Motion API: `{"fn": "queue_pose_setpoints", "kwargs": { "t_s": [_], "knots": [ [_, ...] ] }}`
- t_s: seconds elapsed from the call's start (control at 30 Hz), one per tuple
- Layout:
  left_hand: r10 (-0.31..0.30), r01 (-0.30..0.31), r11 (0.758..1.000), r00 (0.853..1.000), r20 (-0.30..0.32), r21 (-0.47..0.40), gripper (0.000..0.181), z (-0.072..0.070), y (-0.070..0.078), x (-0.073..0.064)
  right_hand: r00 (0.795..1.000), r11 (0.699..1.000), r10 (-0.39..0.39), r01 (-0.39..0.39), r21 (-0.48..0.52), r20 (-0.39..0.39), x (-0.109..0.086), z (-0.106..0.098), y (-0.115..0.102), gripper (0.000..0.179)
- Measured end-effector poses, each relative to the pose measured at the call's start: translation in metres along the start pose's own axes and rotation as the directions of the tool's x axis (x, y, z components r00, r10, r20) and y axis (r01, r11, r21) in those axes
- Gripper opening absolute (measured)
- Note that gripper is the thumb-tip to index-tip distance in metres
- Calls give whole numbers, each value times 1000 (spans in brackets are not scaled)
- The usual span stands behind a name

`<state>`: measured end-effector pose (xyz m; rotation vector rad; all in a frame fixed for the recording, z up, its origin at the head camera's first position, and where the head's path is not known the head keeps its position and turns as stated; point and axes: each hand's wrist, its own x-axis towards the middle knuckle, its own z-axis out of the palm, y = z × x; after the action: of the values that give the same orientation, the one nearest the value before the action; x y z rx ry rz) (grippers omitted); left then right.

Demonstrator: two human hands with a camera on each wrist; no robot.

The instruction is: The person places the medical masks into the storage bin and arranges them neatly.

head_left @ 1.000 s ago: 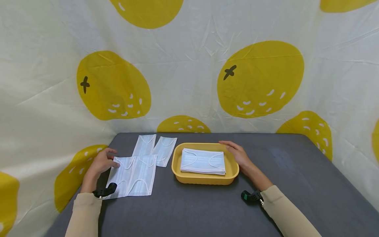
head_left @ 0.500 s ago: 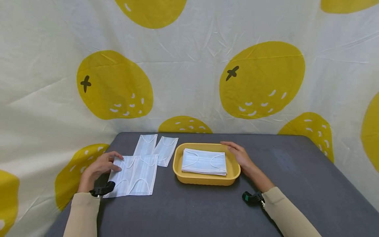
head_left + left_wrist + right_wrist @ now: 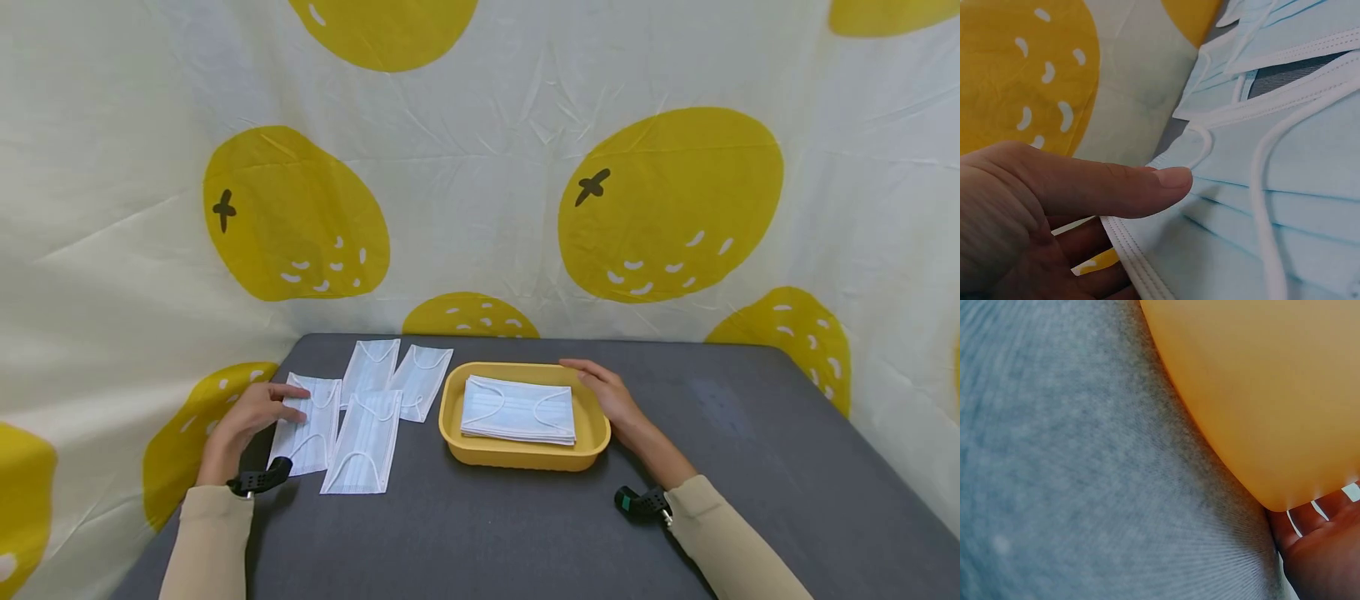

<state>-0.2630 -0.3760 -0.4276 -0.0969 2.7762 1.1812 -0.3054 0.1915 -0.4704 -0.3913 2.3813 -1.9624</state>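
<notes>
The left hand (image 3: 257, 410) pinches a face mask (image 3: 311, 426) near the left edge of the table (image 3: 510, 533); likely light and floppy, best held by its border. Right hand (image 3: 609, 395), fingers extended, touches a tub (image 3: 517, 457).

This looks like a curtained-off tabletop workspace, though whether it stands in a home, an office or a lab cannot be told. A white cloth (image 3: 472, 225) printed with large yellow fruit (image 3: 296, 217) hangs beyond the fingers (image 3: 287, 390) of the left hand (image 3: 253, 415) and those of the right hand (image 3: 613, 398), and comes round on the outer side of both. Beneath the fingers spreads a plain dark grey table (image 3: 510, 537), its far edge against the cloth, and behind them a black wrist camera (image 3: 261, 479) sits on each arm.
</notes>
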Motion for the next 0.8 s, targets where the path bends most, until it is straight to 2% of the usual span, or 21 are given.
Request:
{"fn": "queue_pose_setpoints", "kwargs": {
  "t_s": [0.2,0.4,0.6,0.8],
  "knots": [
    [4,-4,1000,1000,-17,-10,61,2,-2,0,1000,1000,-7,7,3,6,1,0,1,37],
    [4,-4,1000,1000,-18,9,52,-1,-1,0,1000,1000,-28,28,2,12,0,-1,1,38],
    [-18,18,1000,1000,0,16,42,-2,7,-2,1000,1000,-10,10,8,10,0,0,2,37],
    [8,-6,999,999,-45,40,42,-2,15,-4,1000,1000,-20,20,22,10,0,0,4,38]
  ]
}}
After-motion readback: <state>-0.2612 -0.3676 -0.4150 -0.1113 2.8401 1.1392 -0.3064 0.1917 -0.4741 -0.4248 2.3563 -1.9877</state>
